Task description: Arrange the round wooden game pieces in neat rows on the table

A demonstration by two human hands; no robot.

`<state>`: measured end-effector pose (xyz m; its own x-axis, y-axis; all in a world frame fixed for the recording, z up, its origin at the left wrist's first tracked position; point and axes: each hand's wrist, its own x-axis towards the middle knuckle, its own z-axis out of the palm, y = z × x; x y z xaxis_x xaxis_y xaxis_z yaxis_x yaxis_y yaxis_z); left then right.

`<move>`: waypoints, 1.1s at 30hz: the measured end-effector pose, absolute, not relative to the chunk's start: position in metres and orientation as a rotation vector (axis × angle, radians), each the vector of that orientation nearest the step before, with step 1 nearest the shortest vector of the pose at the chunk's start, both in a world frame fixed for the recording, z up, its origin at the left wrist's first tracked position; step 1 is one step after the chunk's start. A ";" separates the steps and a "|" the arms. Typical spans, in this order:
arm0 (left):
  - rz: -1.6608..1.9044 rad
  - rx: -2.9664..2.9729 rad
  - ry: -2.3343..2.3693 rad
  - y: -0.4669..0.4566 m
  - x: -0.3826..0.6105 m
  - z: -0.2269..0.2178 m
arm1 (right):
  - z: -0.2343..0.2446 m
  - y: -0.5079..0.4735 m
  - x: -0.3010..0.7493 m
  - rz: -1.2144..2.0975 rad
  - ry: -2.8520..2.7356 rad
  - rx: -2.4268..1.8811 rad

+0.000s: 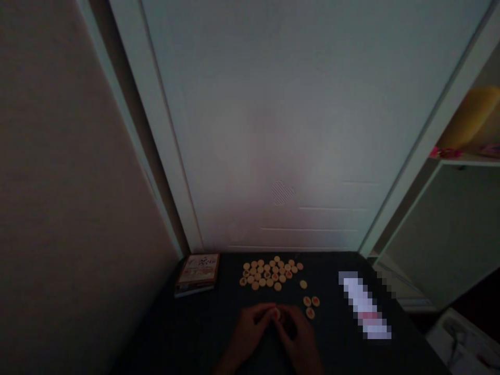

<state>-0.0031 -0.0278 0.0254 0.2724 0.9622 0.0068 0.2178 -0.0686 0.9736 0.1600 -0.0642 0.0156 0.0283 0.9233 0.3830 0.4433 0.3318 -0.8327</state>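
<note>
My left hand (250, 327) and my right hand (297, 330) meet over the dark table, fingertips closed together on one round wooden Chinese chess piece (277, 313) with a red mark. Just beyond them lies a loose cluster of similar pale discs (262, 282), several with red or dark characters and many blank side up. Right of my right hand, three red-marked pieces (310, 313) sit close together. A single plain piece (303, 284) lies a little farther back. The dim light hides the finer finger details.
A flat box (198, 272) with printed characters stands at the table's back left. On the right lies a pixelated white strip (365, 307). A white panel (273, 130) rises behind the dark table (187, 333), with a wall on the left and shelving (441, 229) on the right.
</note>
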 end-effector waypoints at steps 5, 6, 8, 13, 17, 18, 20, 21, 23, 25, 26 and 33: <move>0.895 1.552 1.124 -0.029 -0.003 0.027 | 0.009 -0.063 0.162 0.703 -1.521 -1.308; 0.903 1.542 1.119 -0.030 -0.003 0.027 | 0.009 -0.063 0.162 0.740 -1.501 -1.312; 0.924 1.521 1.112 -0.030 -0.002 0.027 | 0.009 -0.064 0.164 0.805 -1.468 -1.304; 0.915 1.517 1.040 -0.033 0.001 0.033 | 0.013 -0.063 0.165 0.818 -1.404 -1.248; 0.951 1.495 0.994 -0.035 0.002 0.035 | 0.011 -0.061 0.167 0.814 -1.362 -1.289; 0.953 1.495 0.999 -0.035 0.002 0.035 | 0.010 -0.061 0.168 0.805 -1.354 -1.309; 0.945 1.502 1.019 -0.034 0.002 0.033 | 0.009 -0.061 0.169 0.784 -1.347 -1.336; 0.936 1.505 1.025 -0.034 0.002 0.032 | 0.009 -0.061 0.169 0.777 -1.348 -1.339; 0.922 1.507 1.029 -0.034 0.002 0.030 | 0.009 -0.061 0.170 0.774 -1.358 -1.332; 0.900 1.512 1.043 -0.034 0.001 0.029 | 0.009 -0.061 0.171 0.780 -1.369 -1.330; 0.886 1.523 1.052 -0.035 0.001 0.029 | 0.010 -0.061 0.171 0.785 -1.375 -1.334; 0.888 1.586 1.062 -0.037 0.001 0.036 | 0.012 -0.060 0.172 0.870 -1.414 -1.315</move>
<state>0.0011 -0.0371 0.0361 0.3472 0.9367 0.0458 0.2103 -0.1254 0.9696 0.1715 -0.0601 0.0125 0.0657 0.9810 0.1826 0.2791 0.1576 -0.9472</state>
